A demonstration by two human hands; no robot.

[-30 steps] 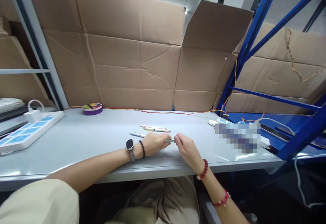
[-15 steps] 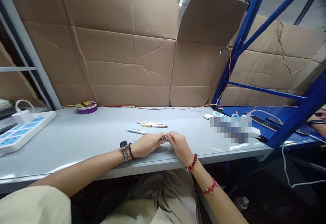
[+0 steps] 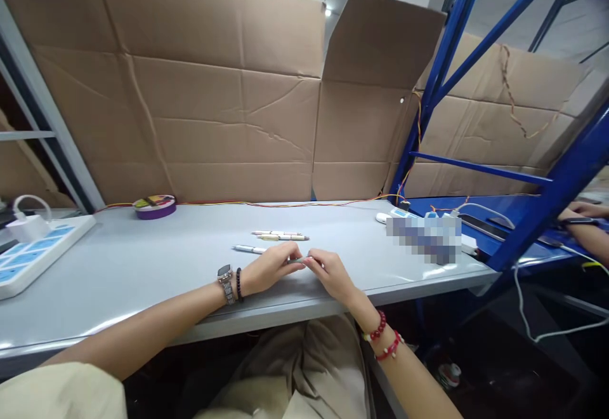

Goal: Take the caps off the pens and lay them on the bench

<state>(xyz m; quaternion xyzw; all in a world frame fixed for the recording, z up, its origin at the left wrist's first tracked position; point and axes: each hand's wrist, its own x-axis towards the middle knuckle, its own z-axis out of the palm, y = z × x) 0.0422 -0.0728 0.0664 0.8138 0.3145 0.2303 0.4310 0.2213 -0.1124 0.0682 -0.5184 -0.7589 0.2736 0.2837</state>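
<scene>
Left hand [image 3: 271, 268] and right hand [image 3: 329, 272] pinching one small pen [image 3: 299, 259] mid-frame, grey table [image 3: 143, 266], no legible writing anywhere

A smooth grey table [image 3: 143, 266] with a faint sheen is carrying glossy plastic pens [image 3: 280, 236], while creased, matt brown cardboard [image 3: 214, 114] is lining the wall behind. The left hand [image 3: 269, 268], above a metal-banded watch [image 3: 224, 277] and dark beads, and the right hand [image 3: 330, 274] are pinching a slim, shiny pen part [image 3: 301, 259]. Glossy white plastic is covering the power strip [image 3: 28, 254]; blue painted metal is framing the rack [image 3: 537, 216].
</scene>
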